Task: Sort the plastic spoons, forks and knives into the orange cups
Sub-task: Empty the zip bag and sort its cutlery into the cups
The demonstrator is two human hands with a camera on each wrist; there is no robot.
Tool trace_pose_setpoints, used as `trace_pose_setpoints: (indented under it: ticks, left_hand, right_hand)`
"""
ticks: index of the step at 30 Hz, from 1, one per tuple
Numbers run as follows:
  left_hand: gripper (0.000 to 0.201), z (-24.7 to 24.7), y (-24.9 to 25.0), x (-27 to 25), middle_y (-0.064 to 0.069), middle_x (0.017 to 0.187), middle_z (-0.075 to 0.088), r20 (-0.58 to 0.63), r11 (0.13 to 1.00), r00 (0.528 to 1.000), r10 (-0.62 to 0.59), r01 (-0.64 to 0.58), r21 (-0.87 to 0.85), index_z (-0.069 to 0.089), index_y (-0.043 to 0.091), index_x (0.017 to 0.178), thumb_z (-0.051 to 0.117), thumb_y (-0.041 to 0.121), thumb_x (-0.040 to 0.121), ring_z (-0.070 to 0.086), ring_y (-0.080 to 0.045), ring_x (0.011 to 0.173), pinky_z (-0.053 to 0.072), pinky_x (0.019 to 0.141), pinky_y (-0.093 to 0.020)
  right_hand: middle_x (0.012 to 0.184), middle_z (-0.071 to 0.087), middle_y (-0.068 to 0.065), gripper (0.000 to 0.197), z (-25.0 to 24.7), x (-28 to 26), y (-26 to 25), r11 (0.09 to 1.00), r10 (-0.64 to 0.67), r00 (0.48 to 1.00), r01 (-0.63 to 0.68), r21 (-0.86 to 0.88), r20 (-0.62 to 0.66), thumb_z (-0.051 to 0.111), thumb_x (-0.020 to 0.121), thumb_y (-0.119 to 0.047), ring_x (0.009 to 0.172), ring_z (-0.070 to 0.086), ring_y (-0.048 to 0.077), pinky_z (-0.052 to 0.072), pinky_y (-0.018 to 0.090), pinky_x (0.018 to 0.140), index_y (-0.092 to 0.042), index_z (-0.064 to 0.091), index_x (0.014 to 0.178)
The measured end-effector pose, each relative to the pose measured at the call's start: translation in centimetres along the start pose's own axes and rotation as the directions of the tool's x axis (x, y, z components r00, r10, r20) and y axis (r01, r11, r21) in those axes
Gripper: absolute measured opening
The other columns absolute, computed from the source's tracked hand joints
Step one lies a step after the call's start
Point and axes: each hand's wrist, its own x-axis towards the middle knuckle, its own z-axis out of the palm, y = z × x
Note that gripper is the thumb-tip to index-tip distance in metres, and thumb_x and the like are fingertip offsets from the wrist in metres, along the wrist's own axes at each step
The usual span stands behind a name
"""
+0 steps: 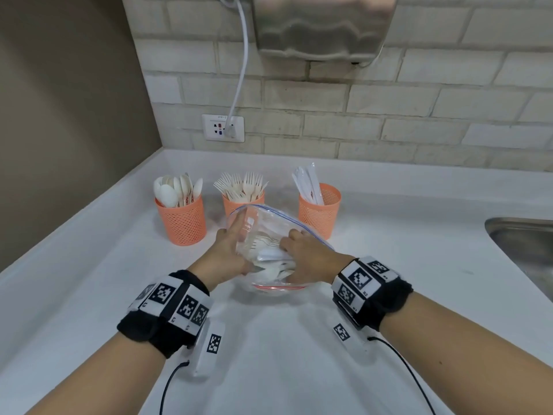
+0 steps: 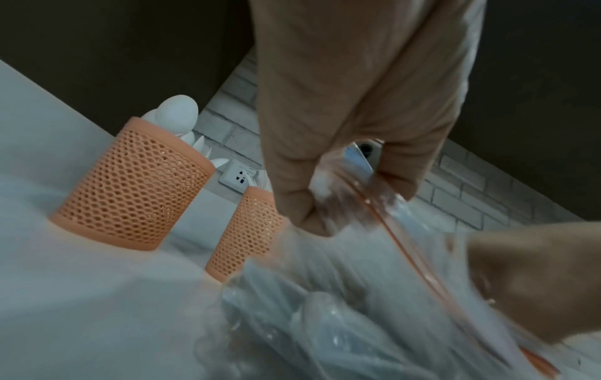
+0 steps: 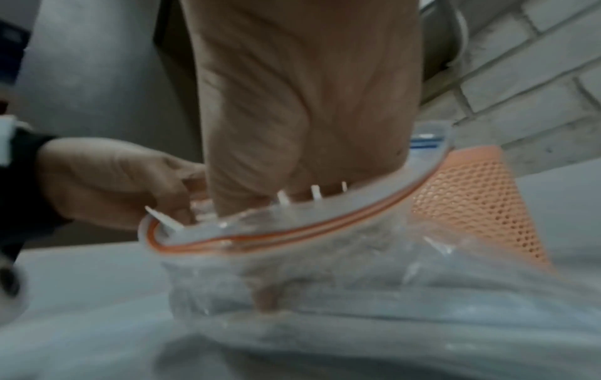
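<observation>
On a white table (image 1: 119, 265), the left hand (image 1: 223, 250) pinches the rim of a clear zip bag (image 1: 270, 218) of mixed cutlery while the right hand (image 1: 308, 259) reaches inside, its grip hidden. Behind stand three orange cups (image 1: 182, 220) already holding spoons, forks and knives.

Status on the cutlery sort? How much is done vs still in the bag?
Done: the left cup holds spoons, the middle cup forks, the right cup knives. In hand: the left hand holds the zip bag open at its rim while the right hand reaches inside. Left: a mixed pile of cutlery shows through the bag.
</observation>
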Motion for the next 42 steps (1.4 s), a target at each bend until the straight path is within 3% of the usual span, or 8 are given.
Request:
trace_pose_setpoints:
  ticks: [6, 13, 16, 21, 23, 26, 36, 42]
  left_hand:
    - [0.108, -0.6, -0.7, 0.6, 0.001, 0.133, 0.030, -0.024, 1.000, 0.999, -0.025, 0.025, -0.018, 0.011, 0.044, 0.147, 0.058, -0.004, 0.062, 0.052, -0.026, 0.106, 0.047, 0.063, -0.026]
    - [0.073, -2.0, -2.8, 1.3, -0.018, 0.121, 0.042, -0.148, 0.988, 0.983, -0.111, 0.126, 0.090, 0.040, 0.028, 0.134, 0.055, -0.009, 0.073, 0.050, -0.027, 0.083, 0.047, 0.055, -0.025]
    - [0.080, -1.9, -2.8, 1.7, -0.018, 0.120, 0.044, -0.099, 0.985, 0.989, -0.106, 0.118, 0.129, 0.034, 0.030, 0.138, 0.060, -0.007, 0.072, 0.053, -0.026, 0.081, 0.047, 0.055, -0.024]
    - [0.095, -1.8, -2.7, 2.0, -0.017, 0.119, 0.045, -0.068, 0.979, 0.992, -0.108, 0.118, 0.168, 0.026, 0.034, 0.140, 0.064, -0.001, 0.061, 0.055, -0.034, 0.095, 0.048, 0.065, -0.030]
    - [0.099, -1.8, -2.5, 1.9, -0.016, 0.120, 0.045, -0.058, 0.979, 0.992, -0.112, 0.121, 0.166, 0.023, 0.035, 0.141, 0.065, 0.003, 0.056, 0.055, -0.035, 0.099, 0.050, 0.066, -0.032]
    - [0.097, -1.7, -2.3, 1.8, -0.015, 0.121, 0.043, -0.059, 0.978, 0.990, -0.126, 0.134, 0.161, 0.021, 0.034, 0.143, 0.065, -0.003, 0.065, 0.057, -0.035, 0.097, 0.050, 0.061, -0.030]
    - [0.104, -1.0, -1.9, 1.6, -0.015, 0.126, 0.041, 0.011, 0.959, 0.985, -0.173, 0.166, 0.232, 0.009, 0.040, 0.144, 0.062, -0.004, 0.066, 0.060, -0.036, 0.096, 0.058, 0.076, -0.043]
    - [0.110, -0.8, -2.1, 1.7, -0.014, 0.131, 0.043, 0.002, 0.978, 0.985, -0.173, 0.172, 0.121, 0.004, 0.036, 0.148, 0.062, -0.006, 0.064, 0.058, -0.031, 0.101, 0.056, 0.072, -0.035]
  right_hand:
    - [0.129, 0.045, 0.009, 0.071, 0.0, 0.7, 0.2, 0.994, -0.082, 0.995, 0.078, 0.079, 0.049, 0.071, 0.076, -0.033, 0.117, 0.043, 0.025, 0.037, 0.033, 0.095, -0.012, 0.036, 0.134]
    - [0.086, 0.051, -0.002, 0.017, -0.3, 0.9, 1.8, 0.952, -0.145, 0.988, 0.128, 0.277, 0.044, 0.058, 0.090, -0.027, 0.080, 0.046, 0.018, 0.031, 0.025, 0.065, -0.013, 0.052, 0.095]
    - [0.128, 0.044, 0.009, 0.058, -0.2, 1.2, 2.1, 0.980, -0.092, 0.990, 0.071, 0.184, 0.111, 0.058, 0.089, -0.029, 0.117, 0.045, 0.023, 0.037, 0.026, 0.090, -0.011, 0.033, 0.139]
    - [0.154, 0.024, 0.009, 0.084, -0.4, 1.8, 2.0, 0.987, -0.015, 0.986, -0.013, 0.159, 0.169, 0.061, 0.084, -0.044, 0.140, 0.028, 0.026, 0.030, 0.038, 0.113, -0.012, 0.017, 0.147]
    - [0.141, 0.043, 0.005, 0.071, -0.5, 2.1, 1.9, 0.974, 0.048, 0.983, -0.086, 0.211, 0.180, 0.058, 0.083, -0.054, 0.128, 0.043, 0.022, 0.039, 0.035, 0.103, -0.014, 0.036, 0.138]
    - [0.073, 0.043, 0.000, 0.041, -0.1, 2.6, 2.0, 0.945, 0.083, 0.992, -0.109, 0.309, 0.099, 0.055, 0.083, -0.058, 0.066, 0.042, 0.013, 0.030, 0.024, 0.059, -0.023, 0.041, 0.068]
    - [0.067, 0.046, -0.012, 0.041, -0.4, 2.6, 2.6, 0.936, 0.077, 0.988, -0.118, 0.331, 0.134, 0.045, 0.086, -0.062, 0.067, 0.046, 0.009, 0.035, 0.024, 0.069, -0.030, 0.044, 0.062]
    - [0.140, 0.047, 0.003, 0.091, -0.2, 2.3, 1.5, 0.988, 0.044, 0.975, -0.075, 0.137, 0.216, 0.053, 0.070, -0.074, 0.127, 0.046, 0.024, 0.039, 0.039, 0.106, -0.014, 0.041, 0.137]
